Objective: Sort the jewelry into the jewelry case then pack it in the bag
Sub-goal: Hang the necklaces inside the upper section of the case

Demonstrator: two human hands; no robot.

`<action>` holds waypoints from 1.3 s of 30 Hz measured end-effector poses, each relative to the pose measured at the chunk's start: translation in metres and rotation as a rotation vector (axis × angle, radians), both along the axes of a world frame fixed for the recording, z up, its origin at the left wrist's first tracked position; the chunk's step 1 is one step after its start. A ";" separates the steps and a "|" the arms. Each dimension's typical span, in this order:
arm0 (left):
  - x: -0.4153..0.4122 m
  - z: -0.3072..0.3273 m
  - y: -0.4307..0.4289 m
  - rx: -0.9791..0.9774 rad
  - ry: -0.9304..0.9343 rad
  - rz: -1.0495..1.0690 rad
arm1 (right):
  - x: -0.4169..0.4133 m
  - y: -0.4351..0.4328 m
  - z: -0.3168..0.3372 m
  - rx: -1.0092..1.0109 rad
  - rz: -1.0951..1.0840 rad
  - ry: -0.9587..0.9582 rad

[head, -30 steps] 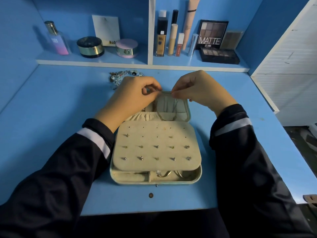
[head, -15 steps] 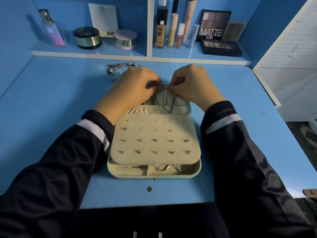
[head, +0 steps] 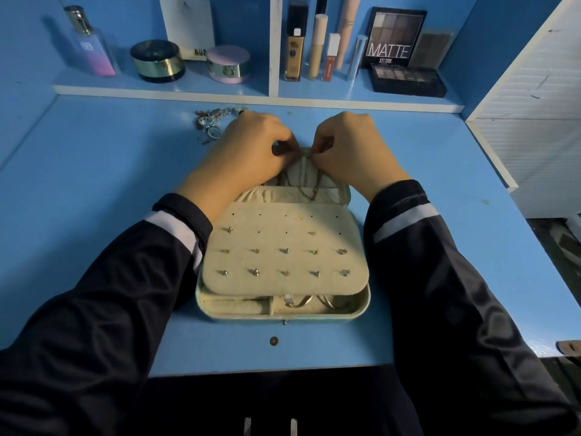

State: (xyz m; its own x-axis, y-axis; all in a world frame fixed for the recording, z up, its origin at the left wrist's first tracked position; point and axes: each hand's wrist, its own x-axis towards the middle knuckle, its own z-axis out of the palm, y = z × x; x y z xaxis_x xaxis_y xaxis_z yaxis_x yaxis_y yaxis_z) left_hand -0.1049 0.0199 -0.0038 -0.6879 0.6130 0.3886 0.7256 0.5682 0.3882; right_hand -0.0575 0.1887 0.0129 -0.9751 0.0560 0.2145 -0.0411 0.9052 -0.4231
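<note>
Left hand (head: 251, 149) and right hand (head: 352, 146) are now drawn together at the far edge of the jewelry case (head: 283, 313). Both pinch the necklace (head: 309, 191), which drapes inside the lid. Likely hooking it on. Loose jewelry (head: 213, 124) waits beyond the case.

On the blue shelf (head: 188, 89) we see a perfume bottle (head: 91, 48), a gold-banded dark jar (head: 157, 60), a pink jar (head: 228, 63) and a white card (head: 187, 25); beyond the divider stand a foundation bottle (head: 296, 47), a lip gloss (head: 330, 59) and a MATTE palette (head: 393, 37)
</note>
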 end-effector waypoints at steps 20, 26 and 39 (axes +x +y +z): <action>0.002 0.000 -0.005 -0.091 -0.045 -0.150 | 0.009 0.018 0.019 -0.001 0.210 -0.251; 0.001 0.003 -0.015 0.043 -0.211 -0.097 | 0.013 0.028 0.028 -0.125 0.232 -0.252; 0.001 0.000 -0.017 0.083 -0.273 -0.101 | 0.024 0.007 0.032 -0.121 0.343 -0.446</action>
